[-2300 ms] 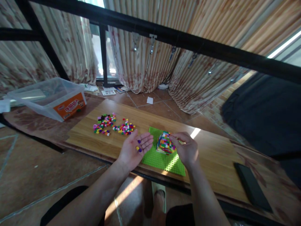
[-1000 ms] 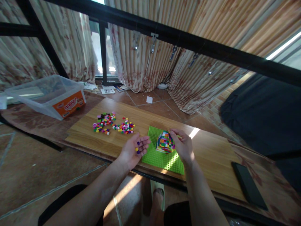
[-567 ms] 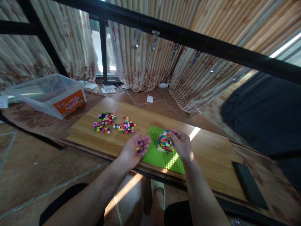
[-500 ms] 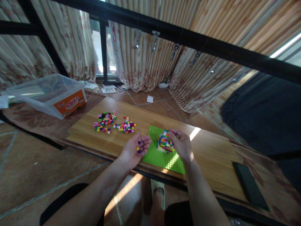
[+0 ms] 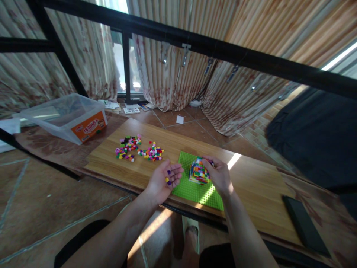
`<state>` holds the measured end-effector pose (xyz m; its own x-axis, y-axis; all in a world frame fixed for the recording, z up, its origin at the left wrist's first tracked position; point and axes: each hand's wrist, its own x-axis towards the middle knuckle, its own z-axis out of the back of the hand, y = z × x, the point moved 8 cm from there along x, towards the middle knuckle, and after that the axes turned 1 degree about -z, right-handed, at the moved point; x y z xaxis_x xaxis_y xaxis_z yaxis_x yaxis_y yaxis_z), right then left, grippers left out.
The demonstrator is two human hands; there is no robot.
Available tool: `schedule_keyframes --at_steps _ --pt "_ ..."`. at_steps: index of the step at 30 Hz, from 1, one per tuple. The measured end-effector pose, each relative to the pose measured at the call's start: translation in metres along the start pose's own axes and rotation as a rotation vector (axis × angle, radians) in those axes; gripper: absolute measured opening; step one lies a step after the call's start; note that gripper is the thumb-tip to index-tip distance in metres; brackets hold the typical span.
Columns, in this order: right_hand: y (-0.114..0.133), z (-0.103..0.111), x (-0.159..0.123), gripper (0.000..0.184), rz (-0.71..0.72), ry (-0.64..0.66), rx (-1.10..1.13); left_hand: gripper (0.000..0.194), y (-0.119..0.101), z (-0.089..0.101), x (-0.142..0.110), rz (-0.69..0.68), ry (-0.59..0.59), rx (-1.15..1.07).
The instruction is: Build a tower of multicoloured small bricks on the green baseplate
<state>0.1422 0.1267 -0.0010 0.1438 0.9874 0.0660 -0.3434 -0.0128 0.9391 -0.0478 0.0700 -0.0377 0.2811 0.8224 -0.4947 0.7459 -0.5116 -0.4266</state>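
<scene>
A many-coloured block pyramid [image 5: 198,172] stands on a green studded baseplate [image 5: 195,190] on the wooden board [image 5: 251,186]. My right hand [image 5: 219,175] is at the pyramid's top right, its fingers pinched against the upper blocks. My left hand [image 5: 164,180] lies palm up just left of the baseplate, fingers apart, with a few small purple and yellow blocks [image 5: 167,178] resting in the palm. Two heaps of loose coloured blocks [image 5: 139,149] lie on the board further left.
A clear plastic tub [image 5: 67,121] with an orange label sits at the far left. A dark phone [image 5: 305,225] lies at the board's right end. Curtains and a black frame bar [image 5: 223,50] are behind; a dark cushion [image 5: 315,134] is at the right.
Both hands keep their places; the right hand's fingers have closed in slightly on the pyramid's top. The view has shifted a little.
</scene>
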Motion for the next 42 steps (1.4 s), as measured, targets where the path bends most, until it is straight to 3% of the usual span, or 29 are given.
schedule_keyframes --at_steps 4,8,9,13,17,21,27,30,36,38,42 --pt "0.003 0.007 0.001 0.038 0.021 -0.055 0.028 0.047 -0.004 -0.012 -0.007 0.0 0.067 -0.064" --pt "0.051 0.026 -0.023 0.022 0.383 -0.346 -0.069 0.052 -0.007 -0.021 -0.012 -0.013 0.124 -0.105" --pt "0.064 0.023 -0.032 0.017 0.462 -0.348 -0.096 0.052 -0.006 -0.023 -0.012 -0.013 0.144 -0.113" --pt "0.099 -0.022 -0.06 0.013 0.632 -0.068 -0.259 0.053 -0.002 -0.029 -0.013 0.0 0.229 -0.164" --pt "0.104 -0.065 -0.073 0.016 0.734 0.182 -0.444 0.051 0.0 -0.032 -0.013 0.014 0.262 -0.226" --pt "0.097 -0.078 -0.072 0.014 0.751 0.217 -0.528 0.049 0.001 -0.034 -0.015 0.043 0.269 -0.215" --pt "0.099 -0.072 -0.073 0.009 0.701 0.204 -0.486 0.049 0.003 -0.037 -0.016 0.046 0.29 -0.117" --pt "0.097 -0.052 -0.066 0.009 0.636 0.135 -0.404 0.049 0.001 -0.033 -0.013 0.013 0.248 -0.089" --pt "0.066 0.017 -0.039 0.013 0.374 -0.197 -0.143 0.05 -0.001 -0.023 -0.007 -0.011 0.151 -0.047" --pt "0.055 0.029 -0.034 0.014 0.308 -0.211 0.02 0.049 -0.001 -0.022 -0.006 -0.014 0.147 -0.041" --pt "0.047 0.03 -0.03 0.016 0.213 -0.096 0.372 0.046 0.001 -0.022 -0.004 -0.016 0.126 -0.019"
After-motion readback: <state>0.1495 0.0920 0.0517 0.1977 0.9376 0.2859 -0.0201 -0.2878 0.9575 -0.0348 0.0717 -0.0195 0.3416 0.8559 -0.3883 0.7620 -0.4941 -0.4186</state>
